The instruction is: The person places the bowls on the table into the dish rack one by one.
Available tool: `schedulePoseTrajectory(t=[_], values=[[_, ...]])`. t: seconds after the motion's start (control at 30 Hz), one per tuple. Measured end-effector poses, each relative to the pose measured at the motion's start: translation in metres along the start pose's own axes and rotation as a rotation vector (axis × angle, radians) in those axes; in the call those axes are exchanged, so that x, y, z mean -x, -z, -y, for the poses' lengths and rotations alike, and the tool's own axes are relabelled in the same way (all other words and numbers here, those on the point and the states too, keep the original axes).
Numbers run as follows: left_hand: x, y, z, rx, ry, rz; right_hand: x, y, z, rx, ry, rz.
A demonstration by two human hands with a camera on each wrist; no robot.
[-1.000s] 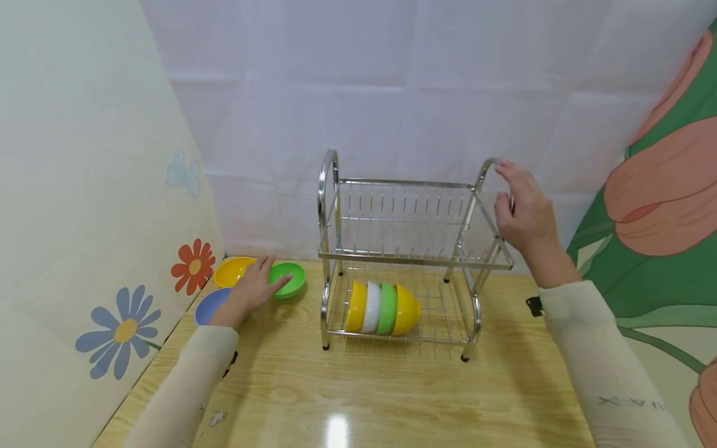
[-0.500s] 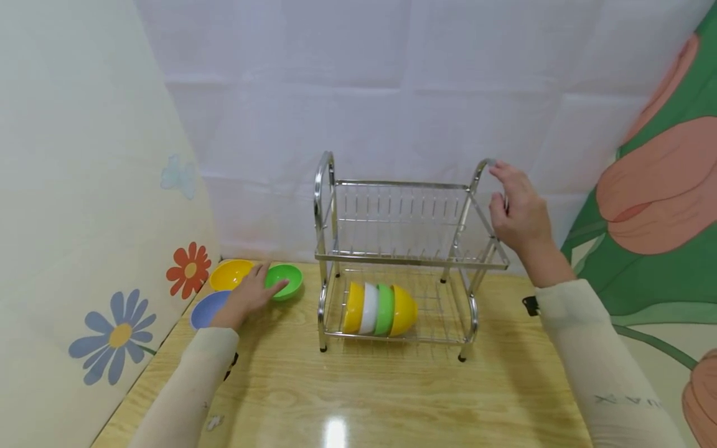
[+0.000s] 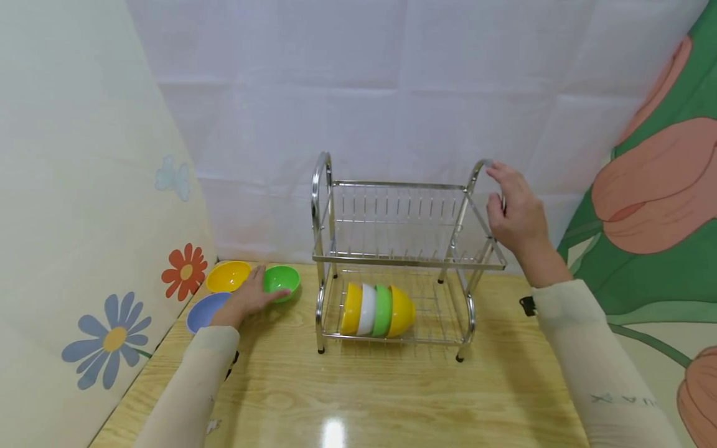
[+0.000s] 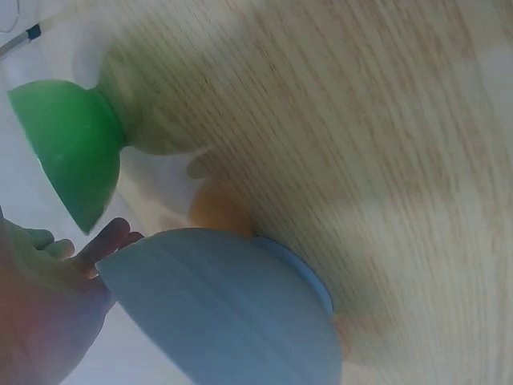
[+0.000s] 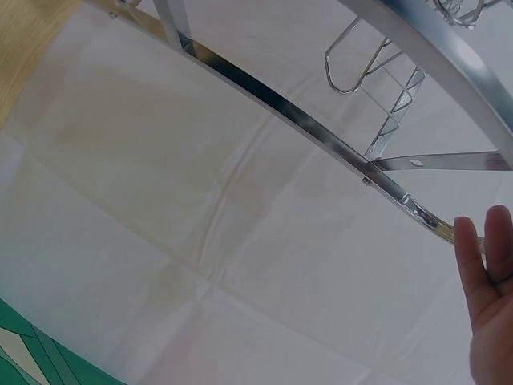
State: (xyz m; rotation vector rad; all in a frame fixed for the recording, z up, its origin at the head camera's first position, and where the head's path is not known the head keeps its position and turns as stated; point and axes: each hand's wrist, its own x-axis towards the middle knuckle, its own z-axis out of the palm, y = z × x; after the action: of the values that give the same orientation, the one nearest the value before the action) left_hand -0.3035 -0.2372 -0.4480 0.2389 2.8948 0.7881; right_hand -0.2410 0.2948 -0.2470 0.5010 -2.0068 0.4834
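In the head view my left hand (image 3: 249,298) hovers among the bowls at the left, its thumb over the near side of a green bowl (image 3: 282,278). A yellow bowl (image 3: 224,275) and a blue bowl (image 3: 204,311) lie beside that hand. The left wrist view shows the blue bowl (image 4: 232,305) large in front, with outstretched fingers (image 4: 100,245) close to the green bowl's rim. My right hand (image 3: 518,214) rests its fingertips on the top right curve of a metal dish rack (image 3: 411,261). Those fingers (image 5: 473,265) look straight in the right wrist view.
On the rack's lower tier several bowls stand on edge in a row: a yellow bowl (image 3: 351,309), a white bowl (image 3: 366,310), a green bowl (image 3: 383,311) and another yellow bowl (image 3: 401,311). Walls close in the wooden table (image 3: 364,392) at the back and left.
The whole head view has shifted slightly. My left hand stays by the green bowl, its thumb a little lower over it. The right hand keeps its place on the rack.
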Motion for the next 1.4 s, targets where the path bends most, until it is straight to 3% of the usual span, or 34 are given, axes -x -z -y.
schedulePoseTrajectory(t=[0.27, 0.5, 0.87, 1.4], values=[[0.001, -0.001, -0.006, -0.035, -0.007, 0.005, -0.001, 0.0, 0.0, 0.013, 0.011, -0.01], [-0.001, -0.005, -0.006, -0.083, -0.05, -0.028, 0.0, -0.001, -0.001, 0.013, 0.023, -0.019], [-0.007, -0.012, -0.006, -0.112, -0.059, -0.057, 0.001, -0.002, -0.001, 0.008, 0.02, -0.021], [-0.009, -0.016, -0.003, -0.13, 0.016, -0.035, 0.0, -0.006, 0.002, 0.013, 0.041, -0.031]])
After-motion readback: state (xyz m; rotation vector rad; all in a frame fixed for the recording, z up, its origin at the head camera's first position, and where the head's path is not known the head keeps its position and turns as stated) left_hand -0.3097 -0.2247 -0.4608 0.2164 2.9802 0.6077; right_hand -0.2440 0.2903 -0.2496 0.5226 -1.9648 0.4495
